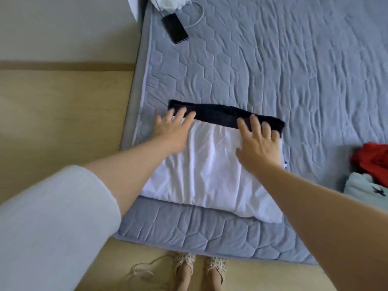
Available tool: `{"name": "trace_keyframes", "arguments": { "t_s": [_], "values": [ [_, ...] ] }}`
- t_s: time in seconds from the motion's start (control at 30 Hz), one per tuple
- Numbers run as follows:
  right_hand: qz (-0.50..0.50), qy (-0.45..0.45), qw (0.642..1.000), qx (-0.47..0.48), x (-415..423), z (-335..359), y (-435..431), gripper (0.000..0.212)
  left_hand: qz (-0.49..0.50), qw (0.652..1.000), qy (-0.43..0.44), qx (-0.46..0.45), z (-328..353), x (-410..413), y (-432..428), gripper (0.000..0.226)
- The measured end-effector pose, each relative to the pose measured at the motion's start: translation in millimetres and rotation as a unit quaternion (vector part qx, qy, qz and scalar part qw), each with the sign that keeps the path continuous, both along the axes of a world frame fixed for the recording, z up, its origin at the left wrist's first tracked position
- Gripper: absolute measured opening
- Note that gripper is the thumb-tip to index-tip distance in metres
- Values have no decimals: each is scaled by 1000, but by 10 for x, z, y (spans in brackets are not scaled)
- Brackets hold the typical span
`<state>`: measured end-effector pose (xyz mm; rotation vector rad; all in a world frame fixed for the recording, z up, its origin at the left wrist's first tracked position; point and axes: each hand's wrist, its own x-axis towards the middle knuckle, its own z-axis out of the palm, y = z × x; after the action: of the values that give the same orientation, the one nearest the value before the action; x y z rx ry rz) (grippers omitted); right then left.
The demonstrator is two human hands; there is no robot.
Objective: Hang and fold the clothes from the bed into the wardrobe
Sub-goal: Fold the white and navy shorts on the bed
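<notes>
At the far left a pale grey sleeve (52,217) covers the upper arm above a tan floor (52,101). The bare forearm reaches out to the left hand (172,131), which lies flat with fingers straight and spread, holding nothing. Its palm presses on the far left corner of a folded white garment (210,164), and its fingertips reach onto the dark navy band (220,116) along the garment's far edge. Beyond the hand, near the bed's left edge, a dark phone (174,28) lies flat with a pale cable (199,15) looping from it. The bed (294,70) wears a grey-blue quilted cover, rumpled in places. The white garment lies at the bed's near left corner, folded into a rough rectangle. Its cloth is bright, with soft creases running from near to far. The navy band is slightly slanted and sticks out past the white cloth at both ends. Below the bed's near edge, two feet in pale strappy sandals (186,263) stand on the floor. The right hand (258,141) rests open on the garment's far right part, fingers straight and fanned, tips on the navy band, gripping nothing. Toward the bed's right side, well apart from the folded piece, a crumpled red garment (373,160) lies just beyond a pale mint garment (363,185) with a small dark mark
</notes>
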<state>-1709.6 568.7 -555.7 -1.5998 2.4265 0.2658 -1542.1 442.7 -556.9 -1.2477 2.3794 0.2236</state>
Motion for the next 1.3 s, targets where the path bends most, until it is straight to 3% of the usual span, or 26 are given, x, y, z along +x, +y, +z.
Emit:
{"name": "trace_keyframes", "arguments": {
  "t_s": [0.13,0.23,0.43,0.57,0.67,0.73,0.83,0.9,1.0,1.07,1.13,1.2,1.3],
  "values": [
    [22,-87,993,80,129,-361,246,61,46,995,-9,91,-505,168,366,59],
    [5,-134,984,116,226,-607,433,57,166,975,3,146,-782,333,573,43],
    [10,-184,967,174,436,-966,689,56,383,922,-3,54,-1113,714,647,49],
    [12,-199,966,163,532,-1094,698,52,492,867,47,66,-1219,945,503,59],
    [8,-204,967,150,562,-1123,706,50,487,872,-3,44,-1241,1198,542,37],
    [-25,-232,963,137,584,-1114,725,46,485,873,-39,37,-1235,1321,626,31],
    [-166,-311,932,91,645,-1091,702,25,529,845,-31,69,-1270,1354,683,38],
    [-243,-347,900,100,684,-1101,668,11,549,830,12,97,-1311,1310,666,59],
    [-316,-412,836,176,778,-1122,667,29,545,828,82,102,-1342,1231,584,95],
    [-373,-455,773,236,855,-1141,711,41,531,829,124,124,-1385,1213,493,104],
    [-442,-495,693,281,919,-1171,762,51,519,829,144,150,-1435,1246,412,102],
    [-533,-546,588,269,973,-1248,778,57,500,838,141,168,-1464,1286,396,84],
    [-692,-591,407,77,1053,-1393,735,50,500,824,168,209,-1486,1266,508,53]
  ]
}}
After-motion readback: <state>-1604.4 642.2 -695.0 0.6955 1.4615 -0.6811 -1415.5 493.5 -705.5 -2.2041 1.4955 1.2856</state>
